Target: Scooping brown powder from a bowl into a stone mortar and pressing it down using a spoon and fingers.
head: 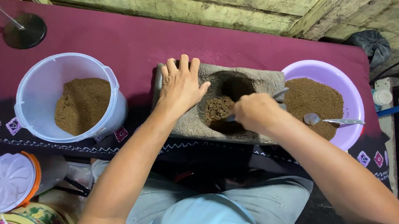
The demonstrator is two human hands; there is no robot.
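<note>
The left hand (180,85) lies flat on the stone mortar (193,121), fingers spread, just left of its hollow. The right hand (256,112) is closed around a metal spoon (280,93), its tip buried in the brown powder (218,108) inside the hollow. Right of the mortar sits a purple basin (355,96) of powder with 1 more spoon (332,120); left of it, a white bucket (33,90).

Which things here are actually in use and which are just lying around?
In use: stone mortar steadied by left hand; spoon held by right hand; brown powder.

Lying about: purple basin, second spoon, white bucket, lidded container.
</note>
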